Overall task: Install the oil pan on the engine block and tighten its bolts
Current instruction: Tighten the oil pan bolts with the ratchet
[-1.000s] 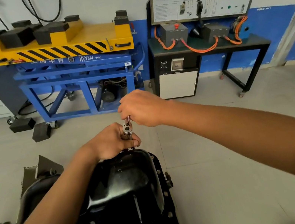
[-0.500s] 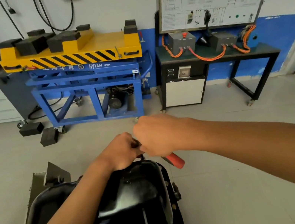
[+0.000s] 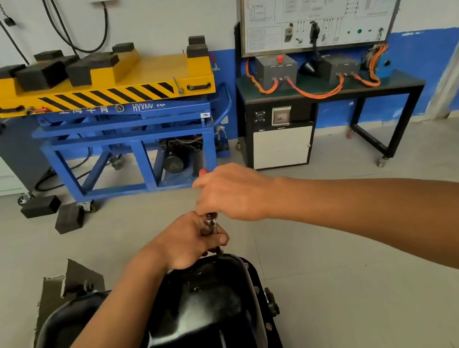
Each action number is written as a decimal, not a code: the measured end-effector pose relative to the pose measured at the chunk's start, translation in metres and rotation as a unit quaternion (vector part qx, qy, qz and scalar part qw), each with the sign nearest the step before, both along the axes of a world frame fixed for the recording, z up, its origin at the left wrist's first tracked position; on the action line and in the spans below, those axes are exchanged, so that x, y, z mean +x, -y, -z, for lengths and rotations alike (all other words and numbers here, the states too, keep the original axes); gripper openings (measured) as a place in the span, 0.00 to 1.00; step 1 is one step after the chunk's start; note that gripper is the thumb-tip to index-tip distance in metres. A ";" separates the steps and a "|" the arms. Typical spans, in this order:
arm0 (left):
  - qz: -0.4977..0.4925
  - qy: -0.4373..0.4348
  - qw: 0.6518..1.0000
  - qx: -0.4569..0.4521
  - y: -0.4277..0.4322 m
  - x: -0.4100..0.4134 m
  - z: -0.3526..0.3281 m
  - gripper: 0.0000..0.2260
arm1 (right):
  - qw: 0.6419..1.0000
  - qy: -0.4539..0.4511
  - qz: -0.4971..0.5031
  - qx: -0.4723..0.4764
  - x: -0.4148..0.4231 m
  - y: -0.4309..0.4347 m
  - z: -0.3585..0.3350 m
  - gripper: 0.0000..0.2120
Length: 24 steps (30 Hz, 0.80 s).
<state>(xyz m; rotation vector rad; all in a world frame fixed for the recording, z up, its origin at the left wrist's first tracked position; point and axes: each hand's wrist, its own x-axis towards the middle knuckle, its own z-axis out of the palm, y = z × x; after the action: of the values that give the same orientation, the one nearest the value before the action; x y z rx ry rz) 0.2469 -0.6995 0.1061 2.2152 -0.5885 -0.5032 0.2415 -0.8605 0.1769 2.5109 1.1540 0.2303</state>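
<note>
ratchet swung forward; hands grip it at oil pan far rim.

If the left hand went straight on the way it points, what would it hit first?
Probably the right hand, gripping the red-handled metal ratchet just beyond it; depth is unclear.

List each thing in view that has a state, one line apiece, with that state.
Glossy black metal oil pan: lying sump side up, flange down.
Small flange bolts: sitting in their holes along the right edge.
Red-handled metal ratchet: standing at the pan's far rim, gripped by both hands.
Left hand: grips the ratchet's lower shaft.
Right hand: grips its handle.
White cabinet door: closed.
</note>
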 end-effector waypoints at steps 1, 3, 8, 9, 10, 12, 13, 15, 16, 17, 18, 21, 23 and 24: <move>0.006 0.004 1.000 0.006 0.001 0.001 0.000 0.03 | 1.000 -0.002 -0.006 0.009 0.001 0.003 0.002 0.14; 0.020 0.013 1.000 0.017 0.002 0.002 -0.001 0.03 | 1.000 -0.005 -0.012 0.020 0.004 0.010 0.005 0.13; 0.007 0.021 0.999 0.033 0.001 -0.001 -0.001 0.06 | 0.982 -0.081 0.071 0.154 0.012 0.038 0.004 0.07; -0.005 0.030 0.999 0.036 0.001 -0.001 -0.001 0.07 | 0.974 -0.092 0.092 0.185 0.012 0.045 0.003 0.06; -0.018 0.039 0.998 0.039 0.001 -0.002 -0.001 0.09 | 0.966 -0.103 0.110 0.210 0.012 0.052 0.003 0.06; -0.030 0.048 0.997 0.048 0.002 -0.003 -0.002 0.12 | 0.955 -0.127 0.138 0.231 0.008 0.062 0.002 0.06; -0.031 0.049 0.997 0.050 0.002 -0.003 -0.002 0.13 | 0.952 -0.136 0.151 0.228 0.005 0.066 0.000 0.06; -0.037 0.050 0.997 0.051 0.003 -0.003 -0.002 0.13 | 0.955 -0.131 0.174 0.200 -0.002 0.070 -0.002 0.07; -0.042 0.051 0.996 0.054 0.003 -0.004 -0.002 0.14 | 0.958 -0.122 0.180 0.187 -0.007 0.071 -0.002 0.09; -0.048 0.057 0.995 0.060 0.004 -0.003 -0.002 0.15 | 0.958 -0.119 0.186 0.181 -0.012 0.071 -0.004 0.11; -0.052 0.064 0.994 0.065 0.004 -0.002 -0.001 0.17 | 0.956 -0.128 0.193 0.182 -0.019 0.071 -0.006 0.14; -0.042 0.079 0.993 0.079 0.009 -0.003 -0.002 0.18 | 0.938 -0.230 0.194 0.172 -0.045 0.057 -0.015 0.19; -0.027 0.089 0.992 0.088 0.014 -0.003 -0.005 0.16 | 0.934 -0.262 0.177 0.165 -0.057 0.035 -0.014 0.23; -0.024 0.093 0.991 0.097 0.015 -0.003 -0.006 0.14 | 0.937 -0.246 0.174 0.180 -0.061 0.023 -0.011 0.26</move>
<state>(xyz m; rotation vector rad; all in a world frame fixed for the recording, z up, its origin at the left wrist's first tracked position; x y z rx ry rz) 0.2439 -0.7149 0.1119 2.4733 -0.6032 -0.3440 0.1804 -0.8833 0.1882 3.1606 0.8546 -0.3315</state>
